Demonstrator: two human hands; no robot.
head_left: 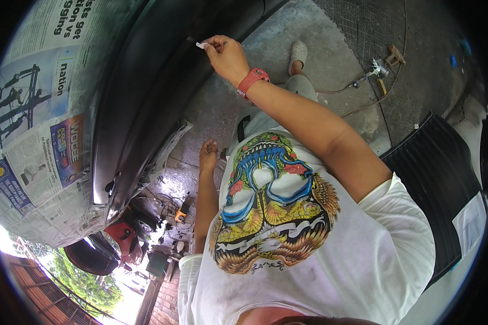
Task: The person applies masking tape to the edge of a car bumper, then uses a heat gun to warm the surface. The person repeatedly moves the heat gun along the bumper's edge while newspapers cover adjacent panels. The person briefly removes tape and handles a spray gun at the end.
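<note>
So we're holding a small white scrap (pixel 201 45) in our right hand (pixel 228 58), fingers (pixel 219 41) pinching it right by the dark car panel (pixel 162 59), while our left hand (pixel 209 156) is hanging lower, loosely curling (can't tell if it's holding anything), and a spray gun (pixel 381 67) is resting off on the floor (pixel 271 43).

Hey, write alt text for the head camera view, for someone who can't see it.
A person's right hand, wearing a red wristwatch, pinches a small white scrap by a dark vehicle panel, with newspaper covering the area beside it. The left hand hangs low, fingers curled. A spray gun is on the floor to the right.
</note>
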